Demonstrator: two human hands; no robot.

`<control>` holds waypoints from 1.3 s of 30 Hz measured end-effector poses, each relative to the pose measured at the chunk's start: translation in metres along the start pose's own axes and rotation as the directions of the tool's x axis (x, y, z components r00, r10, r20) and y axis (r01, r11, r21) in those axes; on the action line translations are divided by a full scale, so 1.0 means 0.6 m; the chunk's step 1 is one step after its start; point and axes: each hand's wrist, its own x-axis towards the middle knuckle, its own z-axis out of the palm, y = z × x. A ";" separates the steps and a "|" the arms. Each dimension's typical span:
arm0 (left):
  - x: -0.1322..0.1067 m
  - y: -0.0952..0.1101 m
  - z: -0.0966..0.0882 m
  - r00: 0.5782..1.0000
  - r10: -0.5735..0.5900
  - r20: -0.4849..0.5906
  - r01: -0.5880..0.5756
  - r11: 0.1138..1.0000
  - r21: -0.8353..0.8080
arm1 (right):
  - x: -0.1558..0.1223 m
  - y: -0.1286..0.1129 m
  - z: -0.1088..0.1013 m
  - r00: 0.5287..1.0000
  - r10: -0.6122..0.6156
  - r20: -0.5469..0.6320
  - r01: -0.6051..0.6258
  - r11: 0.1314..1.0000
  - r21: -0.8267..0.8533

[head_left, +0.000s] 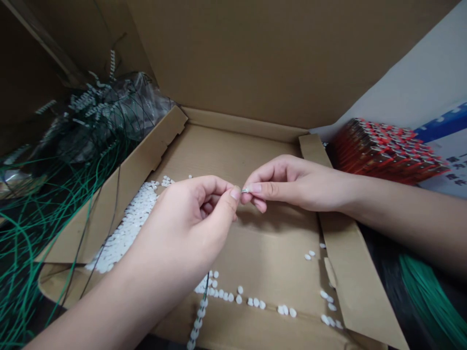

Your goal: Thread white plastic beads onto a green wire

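Above the shallow cardboard tray (233,146), my two hands meet fingertip to fingertip. My left hand (197,214) is closed in a pinch on a thin dark wire, most of it hidden by the hand. Below that hand hangs the wire's lower part, strung with white discs (198,323). My right hand (280,187) pinches a small white disc (246,190) between thumb and forefinger, right by the left fingertips. A heap of loose white discs (127,228) fills the tray's left side, partly behind my left forearm.
More discs (255,302) lie along the tray's front fold and right side. Green wires (73,194), some carrying discs, pile up at left beside clear plastic. A stack of red pieces with metal ends (394,150) stands at right, above a green wire bundle (430,296). Tall cardboard (248,58) rises behind.
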 end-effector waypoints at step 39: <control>-0.004 -0.001 -0.001 0.999 0.054 0.002 -0.054 0.998 -0.026 | -0.002 0.000 0.009 0.997 0.011 -0.078 -0.017 0.997 -0.080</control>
